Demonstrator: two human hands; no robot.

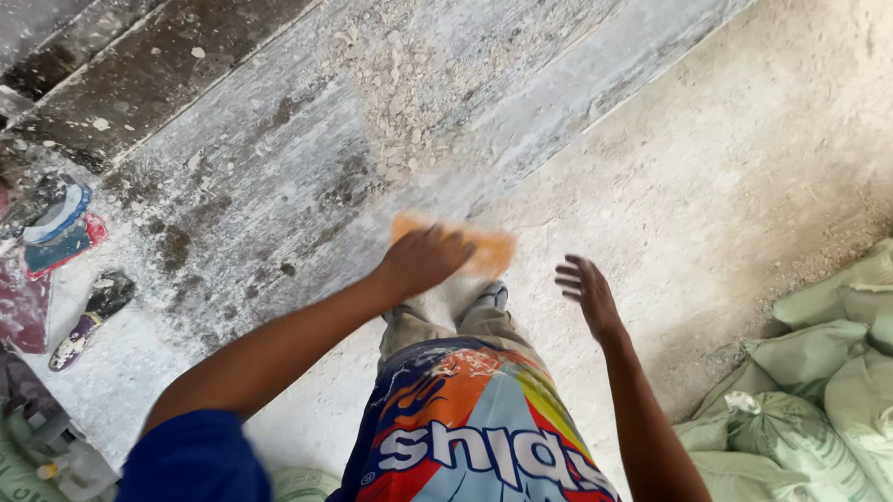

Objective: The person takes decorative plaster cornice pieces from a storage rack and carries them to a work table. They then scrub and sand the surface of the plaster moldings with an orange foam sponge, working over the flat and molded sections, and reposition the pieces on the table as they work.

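Orange flat tool (476, 245), centre of the frame, long axis running left to right, motion-blurred so its exact shape cannot be told. Left hand (423, 260) closed over its left end, knuckles up. Right hand (588, 291) open, fingers spread, touching nothing. Beneath: dusty concrete steps (301, 167); green sacks (838, 383) at lower right
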